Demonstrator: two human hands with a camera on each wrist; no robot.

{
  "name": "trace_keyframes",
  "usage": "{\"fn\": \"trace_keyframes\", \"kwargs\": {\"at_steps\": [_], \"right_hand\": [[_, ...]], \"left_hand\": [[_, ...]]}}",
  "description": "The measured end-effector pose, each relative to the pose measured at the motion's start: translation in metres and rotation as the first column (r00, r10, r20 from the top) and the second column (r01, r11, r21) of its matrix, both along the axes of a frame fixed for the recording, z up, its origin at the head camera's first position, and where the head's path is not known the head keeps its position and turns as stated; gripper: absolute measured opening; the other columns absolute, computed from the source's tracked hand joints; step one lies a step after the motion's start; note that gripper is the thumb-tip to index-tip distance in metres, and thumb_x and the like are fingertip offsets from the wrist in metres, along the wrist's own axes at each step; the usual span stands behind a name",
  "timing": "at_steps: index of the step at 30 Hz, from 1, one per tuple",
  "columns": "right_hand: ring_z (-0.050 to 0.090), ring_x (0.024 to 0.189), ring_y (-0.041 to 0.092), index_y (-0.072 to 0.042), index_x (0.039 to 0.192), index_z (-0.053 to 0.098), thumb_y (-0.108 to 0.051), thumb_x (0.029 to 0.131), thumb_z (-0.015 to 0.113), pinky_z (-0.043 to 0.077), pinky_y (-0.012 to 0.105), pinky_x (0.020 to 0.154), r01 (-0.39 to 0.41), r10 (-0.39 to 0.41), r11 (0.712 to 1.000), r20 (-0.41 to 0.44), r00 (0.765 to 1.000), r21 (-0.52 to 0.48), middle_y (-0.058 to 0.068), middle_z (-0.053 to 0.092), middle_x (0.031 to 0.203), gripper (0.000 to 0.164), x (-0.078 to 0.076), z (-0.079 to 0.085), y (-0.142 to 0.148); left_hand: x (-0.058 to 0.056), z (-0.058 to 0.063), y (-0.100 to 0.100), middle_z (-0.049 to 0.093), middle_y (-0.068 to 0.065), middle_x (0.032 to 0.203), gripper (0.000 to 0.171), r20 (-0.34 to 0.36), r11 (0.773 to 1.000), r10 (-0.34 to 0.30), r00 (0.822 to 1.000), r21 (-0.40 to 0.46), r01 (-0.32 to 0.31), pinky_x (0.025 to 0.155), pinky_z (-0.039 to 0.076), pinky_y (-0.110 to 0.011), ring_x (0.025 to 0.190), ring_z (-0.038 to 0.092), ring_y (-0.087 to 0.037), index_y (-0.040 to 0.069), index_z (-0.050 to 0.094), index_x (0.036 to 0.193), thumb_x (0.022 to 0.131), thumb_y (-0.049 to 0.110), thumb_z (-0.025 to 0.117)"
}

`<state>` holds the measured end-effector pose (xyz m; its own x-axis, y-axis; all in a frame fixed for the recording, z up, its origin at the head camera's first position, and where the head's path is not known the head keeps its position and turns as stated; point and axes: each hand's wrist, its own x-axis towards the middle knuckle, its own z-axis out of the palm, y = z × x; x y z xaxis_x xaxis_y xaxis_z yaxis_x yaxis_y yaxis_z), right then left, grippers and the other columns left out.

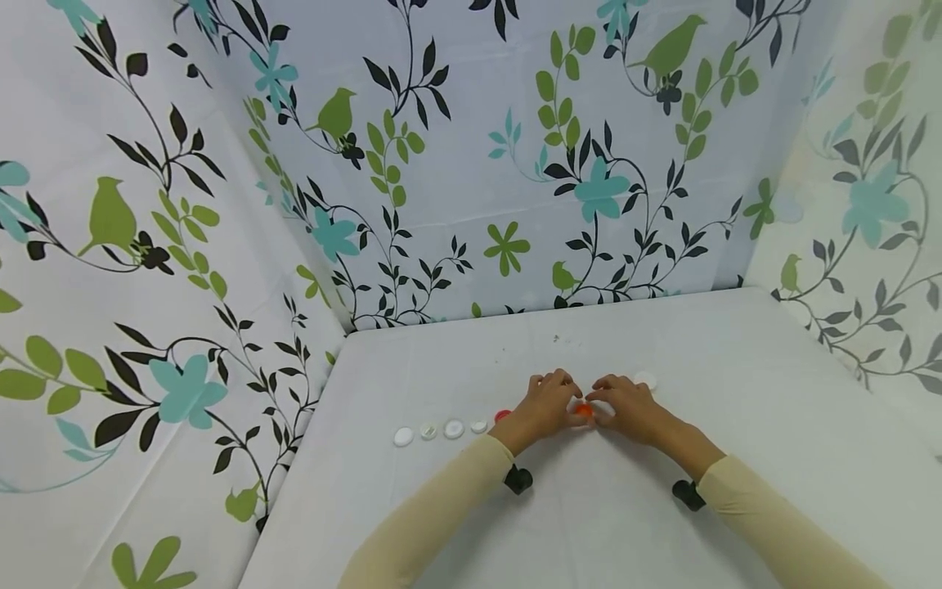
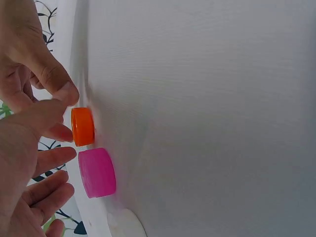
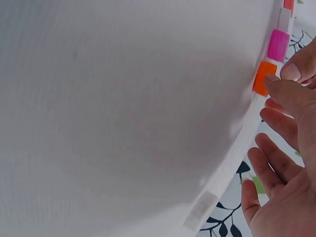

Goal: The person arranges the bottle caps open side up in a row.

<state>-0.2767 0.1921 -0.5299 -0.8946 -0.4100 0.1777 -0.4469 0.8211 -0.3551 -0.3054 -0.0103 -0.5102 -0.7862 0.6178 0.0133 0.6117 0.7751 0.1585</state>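
Note:
An orange bottle cap (image 1: 584,411) stands on the white table between both hands. My left hand (image 1: 546,406) comes to it from the left and my right hand (image 1: 627,406) from the right. Just above its top the thumb tips meet, with the index fingers close by; whether either hand pinches the cap, I cannot tell. The right thumb overlaps the orange cap in the right wrist view. Beside it stands a pink cap (image 2: 98,173), near the left hand's other, spread fingers. The head view hides this pink cap behind the left hand.
Leftward the row goes on with a red cap (image 1: 503,415), partly covered by the left wrist, and several white caps (image 1: 454,429). Another white cap (image 1: 645,379) lies beyond the right hand. Patterned cloth (image 1: 456,164) walls the table's back and sides.

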Motion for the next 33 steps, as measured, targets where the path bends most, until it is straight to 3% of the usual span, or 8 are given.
{"fn": "trace_keyframes", "kwargs": {"at_steps": [8,14,20,26,33], "right_hand": [[0.058,0.124,0.042,-0.007,0.128,0.073,-0.028,0.09,0.085,0.046,0.058,0.087,0.07,-0.07,0.998,-0.021,0.997,0.003,0.019,0.064,0.132,0.045,-0.005,0.012,0.025],[0.056,0.124,0.047,-0.004,0.134,0.069,-0.029,0.09,0.085,0.047,0.064,0.088,0.144,-0.145,0.989,0.036,0.989,0.037,0.025,0.061,0.135,0.053,-0.013,0.022,0.047],[0.055,0.124,0.05,-0.001,0.135,0.067,-0.028,0.09,0.085,0.047,0.066,0.089,0.177,-0.183,0.982,0.096,0.978,0.07,0.029,0.059,0.135,0.055,-0.017,0.022,0.064],[0.054,0.126,0.051,0.002,0.135,0.065,-0.022,0.092,0.082,0.043,0.068,0.091,0.231,-0.237,0.971,0.139,0.962,0.057,0.031,0.058,0.136,0.052,-0.018,0.015,0.075],[0.056,0.123,0.051,0.0,0.129,0.07,-0.019,0.092,0.082,0.044,0.071,0.091,0.229,-0.233,0.972,0.119,0.965,0.048,0.029,0.062,0.132,0.044,-0.022,0.01,0.079]], "left_hand": [[-0.013,0.004,0.02,0.054,0.0,0.142,0.048,0.047,1.0,0.012,0.999,0.007,-0.012,0.113,0.038,-0.042,0.131,0.054,-0.015,0.021,0.065,0.138,0.102,0.053,0.066],[-0.026,0.007,0.05,0.055,-0.001,0.142,0.047,0.05,1.0,0.02,0.999,-0.002,-0.02,0.114,0.039,-0.044,0.13,0.055,-0.017,0.019,0.064,0.14,0.102,0.046,0.069],[-0.035,0.003,0.079,0.056,0.0,0.142,0.048,0.079,0.999,0.036,0.996,-0.019,-0.035,0.113,0.039,-0.043,0.132,0.054,-0.016,0.021,0.064,0.141,0.1,0.044,0.073],[-0.037,0.001,0.103,0.057,0.001,0.142,0.049,0.1,0.998,0.054,0.994,-0.026,-0.051,0.112,0.038,-0.041,0.132,0.053,-0.015,0.024,0.065,0.141,0.098,0.042,0.076],[-0.032,0.004,0.117,0.057,0.003,0.136,0.044,0.053,0.995,0.067,0.996,-0.072,-0.064,0.112,0.039,-0.039,0.129,0.052,-0.014,0.025,0.067,0.137,0.099,0.045,0.074]]}}
